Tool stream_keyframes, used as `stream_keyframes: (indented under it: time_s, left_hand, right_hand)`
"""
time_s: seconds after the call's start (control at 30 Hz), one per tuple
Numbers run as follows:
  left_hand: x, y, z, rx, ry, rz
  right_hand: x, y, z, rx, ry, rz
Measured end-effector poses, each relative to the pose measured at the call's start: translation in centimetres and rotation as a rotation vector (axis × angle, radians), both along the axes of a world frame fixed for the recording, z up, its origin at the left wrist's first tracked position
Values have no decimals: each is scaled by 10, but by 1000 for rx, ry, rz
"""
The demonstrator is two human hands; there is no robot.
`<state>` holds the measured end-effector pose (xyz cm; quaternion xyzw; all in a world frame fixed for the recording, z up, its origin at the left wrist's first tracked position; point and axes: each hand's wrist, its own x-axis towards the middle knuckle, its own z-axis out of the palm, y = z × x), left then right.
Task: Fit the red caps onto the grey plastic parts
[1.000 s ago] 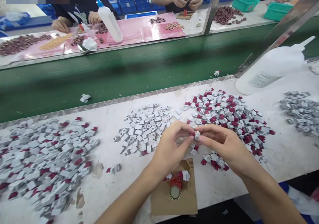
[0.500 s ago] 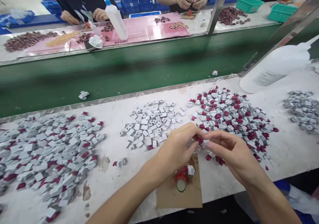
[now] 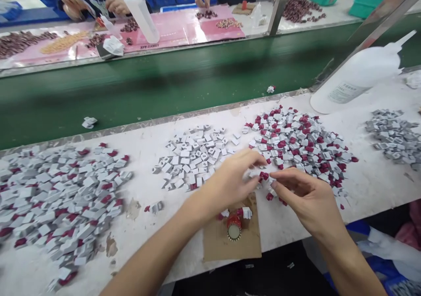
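Between thumb and fingertips, my right hand [image 3: 304, 195] pinches a small white and dark red piece [image 3: 265, 177] above the table. My left hand [image 3: 235, 175] is just left of that piece, its thumb and fingers parted and nothing visible between them. Below the hands, a brown cardboard square [image 3: 232, 250] bears a red item with a toothed metal cap [image 3: 234, 231] and small white and red pieces. A pile of plain white pieces [image 3: 190, 153] lies beyond my left hand. Beyond my right hand is a pile of white and red pieces [image 3: 296, 138].
A larger heap of grey-white and red pieces [image 3: 66, 195] covers the left. At the right are a white bottle [image 3: 353, 83] and grey pieces [image 3: 394, 136]. Past a green belt [image 3: 164, 87], people's hands work at another table [image 3: 184, 28].
My left fingers have parted from the piece, which stays at my right fingertips. Another white and red piece shows on the cardboard. A person's hand opposite has reached down to a dark pile.
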<state>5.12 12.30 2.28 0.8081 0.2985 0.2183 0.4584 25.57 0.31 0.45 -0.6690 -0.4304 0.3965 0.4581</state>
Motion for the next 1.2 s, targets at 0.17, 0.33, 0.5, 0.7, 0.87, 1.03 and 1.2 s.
stream_keyframes:
  time_s: [0.17,0.33,0.5,0.7,0.87,1.03,1.2]
  left_hand:
    - [-39,3,2,346,254,327]
    - [-51,-13,-27,519,517,448]
    - [-45,-23,-41,505,528,497]
    - [-48,-28,-39,505,490,499]
    - [-50,-29,-39,539,567,459]
    - [-51,-12,-33,554,649,350]
    - [-47,9,-27,550,663,220]
  right_hand:
    - [-15,-36,13,70,-113,143]
    - [-46,-58,11,193,-94,330]
    - [-52,-61,3,243,-138,372]
    - [-50,-63,1,248,-148,374]
    - [-50,-64,1,230,-128,360]
    - [-47,-65,5,174,-65,358]
    - [-38,-49,6,64,97,197]
